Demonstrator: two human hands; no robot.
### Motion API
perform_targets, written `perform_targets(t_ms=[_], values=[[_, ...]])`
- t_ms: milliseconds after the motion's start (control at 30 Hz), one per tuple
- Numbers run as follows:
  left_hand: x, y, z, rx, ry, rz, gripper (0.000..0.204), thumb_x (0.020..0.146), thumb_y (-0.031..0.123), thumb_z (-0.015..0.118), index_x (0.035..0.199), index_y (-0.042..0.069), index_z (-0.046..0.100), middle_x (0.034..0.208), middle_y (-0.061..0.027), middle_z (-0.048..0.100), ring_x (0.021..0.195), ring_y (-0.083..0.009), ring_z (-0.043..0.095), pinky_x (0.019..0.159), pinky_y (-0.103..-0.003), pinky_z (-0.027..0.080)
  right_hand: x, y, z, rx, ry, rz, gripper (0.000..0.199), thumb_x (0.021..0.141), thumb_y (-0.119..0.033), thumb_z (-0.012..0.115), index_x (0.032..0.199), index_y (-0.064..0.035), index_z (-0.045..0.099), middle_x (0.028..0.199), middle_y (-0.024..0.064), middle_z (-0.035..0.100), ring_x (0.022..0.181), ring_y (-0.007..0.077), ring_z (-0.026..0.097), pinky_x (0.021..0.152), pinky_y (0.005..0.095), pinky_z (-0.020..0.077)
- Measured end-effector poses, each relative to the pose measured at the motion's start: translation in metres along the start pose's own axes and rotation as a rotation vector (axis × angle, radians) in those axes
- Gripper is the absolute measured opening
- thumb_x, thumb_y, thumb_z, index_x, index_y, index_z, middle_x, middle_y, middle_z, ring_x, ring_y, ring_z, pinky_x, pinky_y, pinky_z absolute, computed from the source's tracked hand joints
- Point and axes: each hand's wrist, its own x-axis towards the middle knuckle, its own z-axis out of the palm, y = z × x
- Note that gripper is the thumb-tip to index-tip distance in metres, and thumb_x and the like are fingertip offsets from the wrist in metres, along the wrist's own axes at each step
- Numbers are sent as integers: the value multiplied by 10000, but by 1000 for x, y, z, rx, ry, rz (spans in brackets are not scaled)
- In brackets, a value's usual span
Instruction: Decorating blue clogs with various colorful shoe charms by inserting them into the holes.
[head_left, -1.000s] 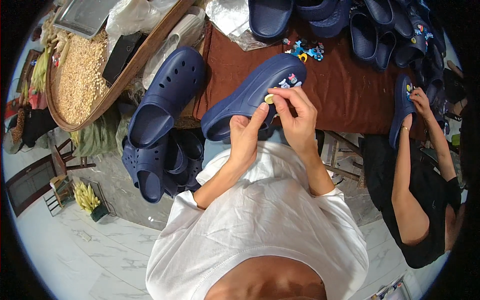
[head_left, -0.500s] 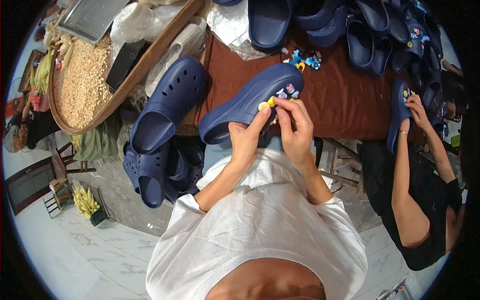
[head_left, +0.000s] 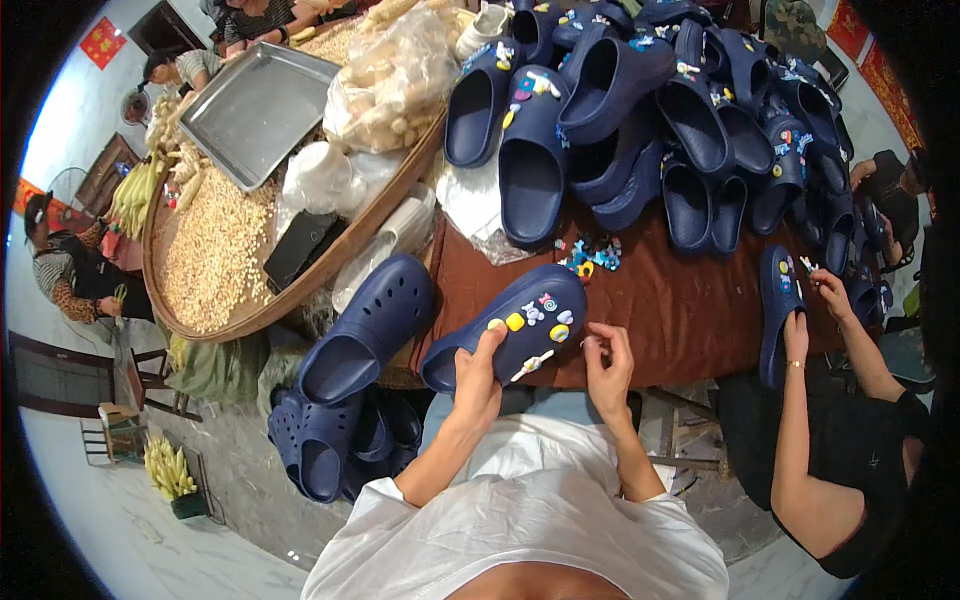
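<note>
My left hand (head_left: pixel 480 385) holds a navy clog (head_left: pixel 508 297) by its side, thumb on top close to a yellow charm (head_left: pixel 515 322). Several other small charms, among them a long white one (head_left: pixel 532 366), are fixed on the clog's upper. Just right of the toe, apart from it, is my right hand (head_left: pixel 608 368), its fingers curled and the fingertips close together; anything between them is too small to make out. A small heap of colourful charms (head_left: pixel 592 256) lies beyond the toe on the brown cloth (head_left: pixel 660 330). To the left lies a plain navy clog (head_left: pixel 380 305).
Many navy clogs (head_left: pixel 615 90) are piled at the back. A wooden-rimmed tray (head_left: pixel 385 190) at left holds corn kernels, a metal pan (head_left: pixel 255 110) and bags. More clogs (head_left: pixel 320 450) hang low at left. At right a co-worker's hands hold another clog (head_left: pixel 775 310).
My right hand has come off the clog and moved right. The yellow charm now sits flat on the upper. The view has tilted up, showing more of the pile.
</note>
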Motion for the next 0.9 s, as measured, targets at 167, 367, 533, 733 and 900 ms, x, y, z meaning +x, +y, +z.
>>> perform_targets(t_ms=[167,367,533,733,900], values=[[13,22,19,-302,-121,-210,377,910,255,679,1175,9,571,1156,-129,653,1030,-239,656,944,-389,529,-11,-19,25,354,-235,133,739,756,-111,812,1363,10,409,1188,132,516,1047,215,577,835,340,530],[24,32,41,-466,-253,-286,400,945,298,638,1224,30,538,1240,-151,614,1151,-290,600,1043,-467,464,-5,-30,60,230,-349,69,827,739,-171,830,1384,33,354,1200,200,608,1031,271,656,849,382,546],[20,28,30,-235,-444,20,442,986,289,564,1303,-11,491,1223,-165,602,1152,-272,591,1033,-438,454,23,-20,54,314,-358,88,720,805,-70,756,1390,25,347,1270,140,545,1148,211,574,931,344,510],[21,5,-16,552,-168,773,381,943,171,631,1258,-21,532,1160,-121,608,1035,-197,623,940,-340,495,49,-43,39,440,-301,-5,574,863,-99,701,1341,47,417,1233,165,582,1111,230,584,980,361,461],[23,-1,-30,360,-322,80,424,985,237,526,1348,39,433,1150,-120,618,922,-225,673,771,-369,569,59,-52,46,560,-355,69,586,871,-114,701,1353,41,407,1269,155,551,1172,202,533,1012,352,431]])
